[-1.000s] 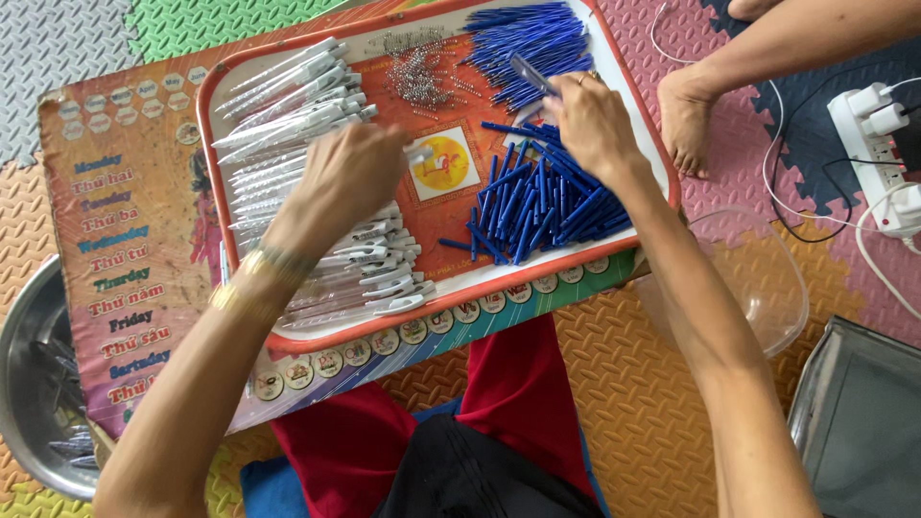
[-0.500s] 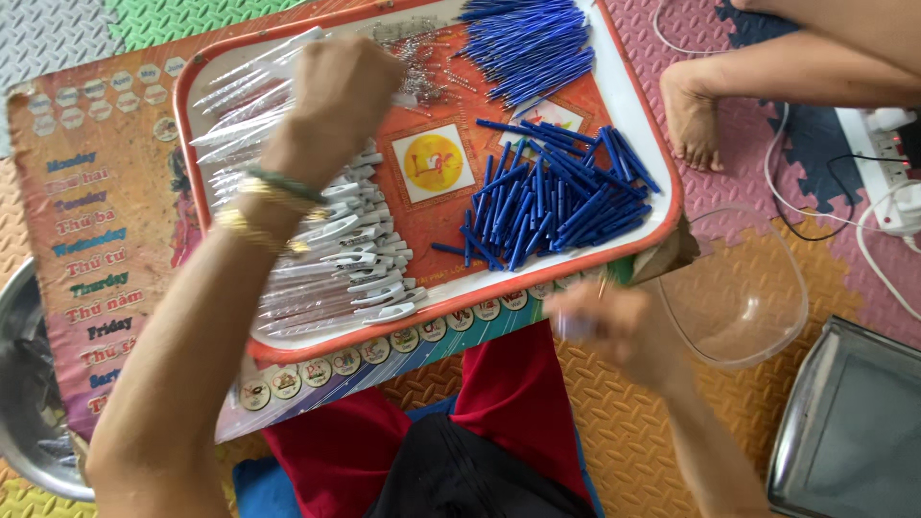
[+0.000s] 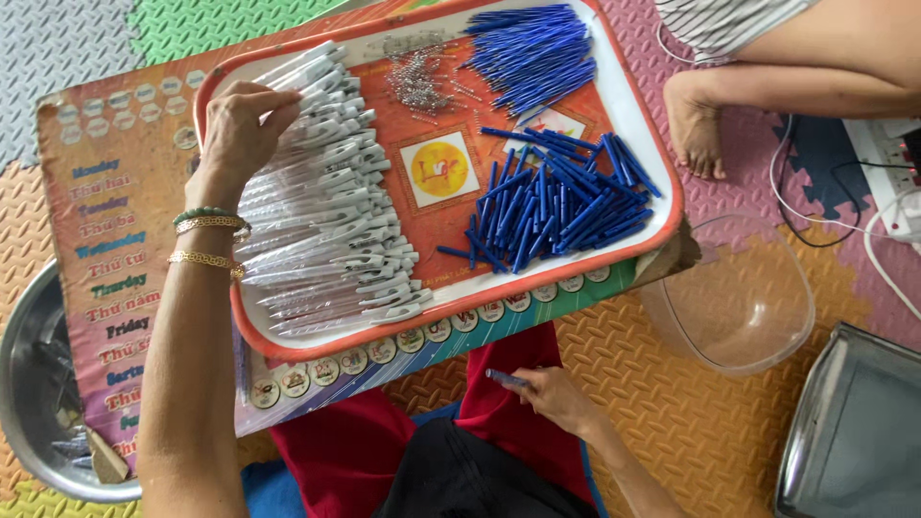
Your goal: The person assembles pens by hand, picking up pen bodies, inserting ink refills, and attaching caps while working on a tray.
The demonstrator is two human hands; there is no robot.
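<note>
On tray (image 3: 662, 197), yellow square label (image 3: 438, 168), clear pens (image 3: 326, 211)

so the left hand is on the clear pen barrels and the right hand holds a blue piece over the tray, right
Not quite. The right hand does hold a small blue piece, but below the tray, over the lap, not over it. The left hand is on the clear pen barrels, as the head view shows.

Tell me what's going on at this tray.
A person sits over a red tray of pen parts. The left hand rests on the pile of clear barrels, fingers pinching at one near the top. The right hand holds a blue piece down by the lap. Blue caps, refills and small springs lie sorted on the tray.
</note>
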